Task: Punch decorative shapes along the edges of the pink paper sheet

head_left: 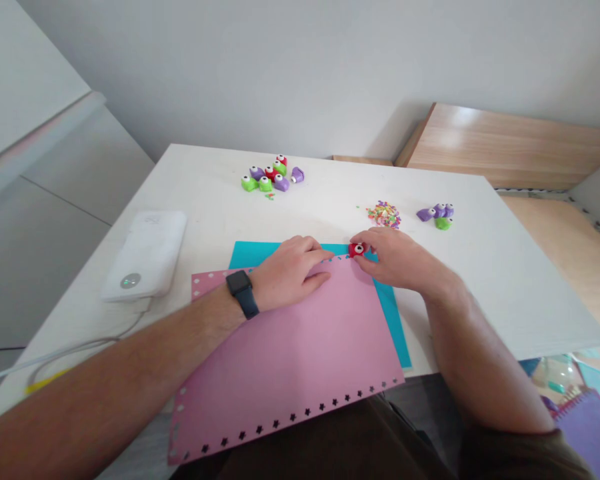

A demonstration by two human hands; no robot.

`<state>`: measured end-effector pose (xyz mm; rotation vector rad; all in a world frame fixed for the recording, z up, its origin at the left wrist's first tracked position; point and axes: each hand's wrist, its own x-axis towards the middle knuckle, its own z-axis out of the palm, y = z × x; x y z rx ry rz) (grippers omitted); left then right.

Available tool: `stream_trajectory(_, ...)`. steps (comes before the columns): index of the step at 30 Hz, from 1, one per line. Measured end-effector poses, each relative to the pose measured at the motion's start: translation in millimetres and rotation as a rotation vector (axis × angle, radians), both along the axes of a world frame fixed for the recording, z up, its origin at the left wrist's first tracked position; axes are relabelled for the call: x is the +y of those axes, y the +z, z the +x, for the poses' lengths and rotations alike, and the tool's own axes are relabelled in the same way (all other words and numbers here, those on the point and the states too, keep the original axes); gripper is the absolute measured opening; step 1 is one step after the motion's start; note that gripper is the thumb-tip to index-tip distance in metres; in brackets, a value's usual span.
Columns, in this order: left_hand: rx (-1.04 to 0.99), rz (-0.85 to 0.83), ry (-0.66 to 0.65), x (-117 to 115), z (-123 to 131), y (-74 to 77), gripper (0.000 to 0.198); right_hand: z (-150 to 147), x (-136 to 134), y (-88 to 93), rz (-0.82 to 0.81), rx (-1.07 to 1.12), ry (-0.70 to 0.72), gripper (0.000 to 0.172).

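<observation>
A pink sheet of paper [300, 347] lies in front of me, with shaped holes punched along its edges. Stars line the near edge, which overhangs the table. Beneath it, a blue sheet [397, 327] shows at the back and right. My left hand [290, 270] rests on the pink sheet near its far edge, fingers stretched out, thumb apart, holding nothing. At that edge, near the far right corner, a small red paper punch [357, 250] with an eye on it sits between the thumb and fingers of my right hand [395, 260].
Several red, green and purple punches [269, 175] stand at the back, and another group of purple and green ones [437, 215] at the right. Punched-out confetti [385, 214] lies behind my right hand. A white power bank [147, 253] with a cable [80, 347] is at the left.
</observation>
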<state>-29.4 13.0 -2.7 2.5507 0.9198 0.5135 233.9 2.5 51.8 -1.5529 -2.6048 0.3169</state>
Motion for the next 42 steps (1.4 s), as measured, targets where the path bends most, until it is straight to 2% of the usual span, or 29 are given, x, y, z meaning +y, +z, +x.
stream_trajectory(10, -0.012, -0.007, 0.009, -2.4, 0.3, 1.9, 0.032, 1.8, 4.9, 9.4, -0.037, -0.085, 0.079, 0.025)
stream_trajectory(20, -0.011, -0.016, 0.003, -3.1, 0.1, 4.2, 0.033, 6.2, -0.2, -10.8, 0.023, 0.113, 0.031, 0.030)
stream_trajectory(42, -0.009, -0.005, 0.005, -3.0, -0.3, 3.3, 0.033, 1.4, -5.2, -13.4, 0.090, 0.165, -0.012, 0.025)
